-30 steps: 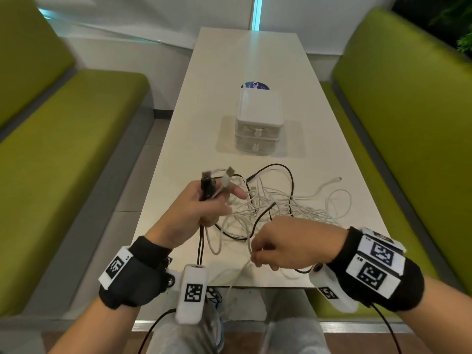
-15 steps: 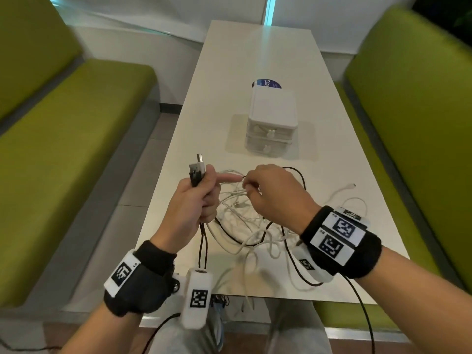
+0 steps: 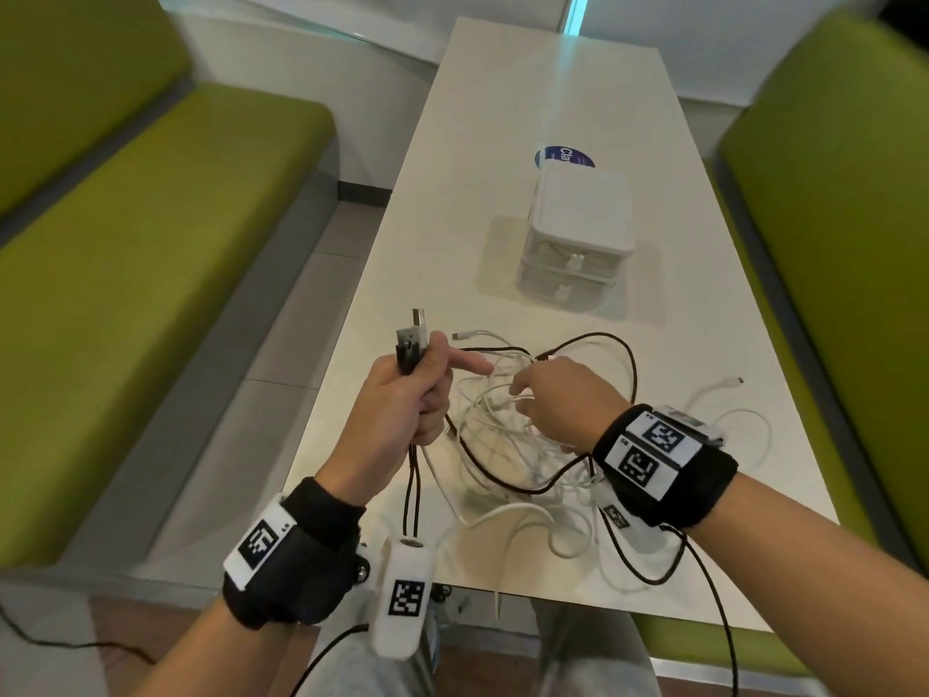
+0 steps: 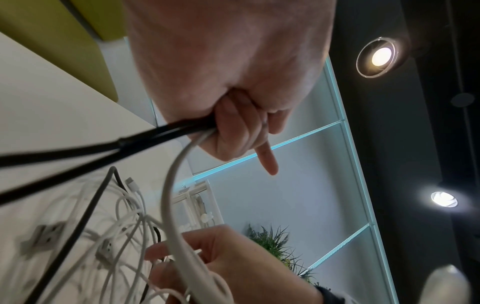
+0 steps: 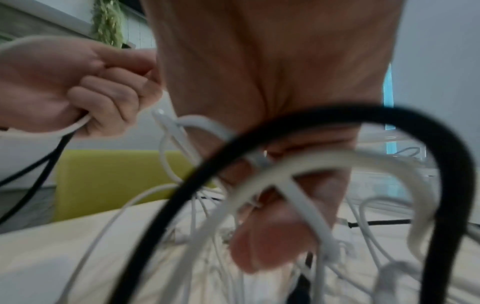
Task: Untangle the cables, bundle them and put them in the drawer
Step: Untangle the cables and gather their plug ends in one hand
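1. The tangle of thin white and black cables (image 3: 523, 435) lies on the long white table (image 3: 553, 93), on the near side of the small white two-drawer plastic box (image 3: 578, 228), well apart from it.
2. The left hand (image 3: 402, 410) is raised left of the tangle, its grip closed around several cable ends: a metal USB plug and dark connectors (image 3: 413, 344) stick up above the fist, while two black strands and one white strand hang below it. Its forefinger points toward the tangle.
3. The right hand (image 3: 558, 399) reaches down into the middle of the tangle with its fingers curled among white strands. The right wrist view is blurred, so whether this grip is pinching a strand cannot be told.
4. Both drawers of the box look shut, and nothing is bundled yet.
5. Judged from this, the step in hand is untangling: collecting ends in one hand while picking loops apart with the other.
6. The next move probably calls for singling out one strand and drawing it free slowly, since a black cable (image 3: 628, 374) loops over the white ones and a quick pull could tighten a knot.
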The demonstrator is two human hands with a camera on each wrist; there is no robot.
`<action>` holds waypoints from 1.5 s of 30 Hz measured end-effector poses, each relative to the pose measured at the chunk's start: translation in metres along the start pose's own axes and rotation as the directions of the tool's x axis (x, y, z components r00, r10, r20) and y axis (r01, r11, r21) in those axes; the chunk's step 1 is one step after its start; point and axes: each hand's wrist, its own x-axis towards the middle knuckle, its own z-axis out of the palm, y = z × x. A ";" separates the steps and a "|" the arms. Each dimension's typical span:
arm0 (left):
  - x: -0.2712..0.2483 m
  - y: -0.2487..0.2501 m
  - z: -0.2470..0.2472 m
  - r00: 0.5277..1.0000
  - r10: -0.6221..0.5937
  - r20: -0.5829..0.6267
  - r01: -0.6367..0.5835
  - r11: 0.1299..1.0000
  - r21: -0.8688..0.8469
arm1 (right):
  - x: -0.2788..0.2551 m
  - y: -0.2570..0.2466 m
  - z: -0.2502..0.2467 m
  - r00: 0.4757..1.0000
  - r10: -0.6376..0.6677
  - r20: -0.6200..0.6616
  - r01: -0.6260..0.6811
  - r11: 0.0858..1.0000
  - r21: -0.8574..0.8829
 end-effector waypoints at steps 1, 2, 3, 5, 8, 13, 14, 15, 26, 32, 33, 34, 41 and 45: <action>0.000 0.000 0.000 1.000 -0.001 0.001 0.001 1.000 0.001 | 0.001 0.001 0.004 1.000 -0.008 0.020 0.008 0.999 -0.037; -0.001 -0.001 0.000 1.000 0.000 0.002 0.000 1.000 0.003 | 0.003 0.002 0.008 0.999 -0.015 0.043 0.019 0.997 -0.081; -0.001 -0.001 0.000 1.000 0.002 0.003 -0.002 1.000 0.006 | 0.004 0.002 0.012 0.998 -0.015 0.058 0.022 0.992 -0.121; -0.002 0.000 -0.001 1.000 0.007 0.000 -0.007 1.000 0.015 | 0.005 0.002 0.017 0.999 -0.004 0.045 0.011 0.986 -0.165; -0.004 0.001 -0.004 1.000 0.015 -0.016 -0.015 1.000 0.026 | 0.008 0.002 0.019 1.000 -0.010 -0.023 0.006 0.986 -0.164; -0.006 0.002 -0.008 0.999 0.025 -0.047 -0.024 0.999 0.032 | 0.010 0.005 -0.007 0.966 -0.040 -0.257 0.070 0.991 0.111; -0.006 0.002 -0.008 0.998 0.025 -0.052 -0.023 0.999 0.035 | 0.009 0.006 -0.018 0.942 -0.032 -0.333 0.088 0.984 0.154; -0.006 0.003 -0.007 0.998 0.027 -0.054 -0.025 0.999 0.038 | 0.008 0.006 -0.031 0.913 -0.021 -0.408 0.104 0.978 0.182; -0.012 0.015 0.005 0.997 0.067 -0.044 -0.064 0.996 0.060 | -0.021 0.016 -0.128 0.970 -0.049 -0.239 0.038 0.998 -0.053; -0.017 0.020 0.014 0.996 0.088 -0.027 -0.085 0.991 0.103 | -0.032 0.022 -0.129 0.916 0.002 -0.401 -0.018 0.999 -0.036; -0.018 0.022 0.015 0.996 0.093 -0.020 -0.090 0.990 0.109 | -0.034 0.022 -0.129 0.923 0.004 -0.385 -0.026 0.998 -0.051; -0.018 0.023 0.017 0.995 0.098 -0.014 -0.096 0.989 0.114 | -0.035 0.022 -0.128 0.918 0.003 -0.397 -0.031 0.998 -0.063; -0.022 0.033 0.037 0.975 0.198 0.099 -0.220 0.913 0.342 | -0.053 0.012 -0.131 0.982 -0.062 -0.180 0.082 0.991 0.107; -0.019 0.028 0.050 0.965 0.150 0.215 -0.236 0.851 0.469 | -0.055 0.009 -0.129 0.968 -0.095 -0.231 0.152 0.959 0.241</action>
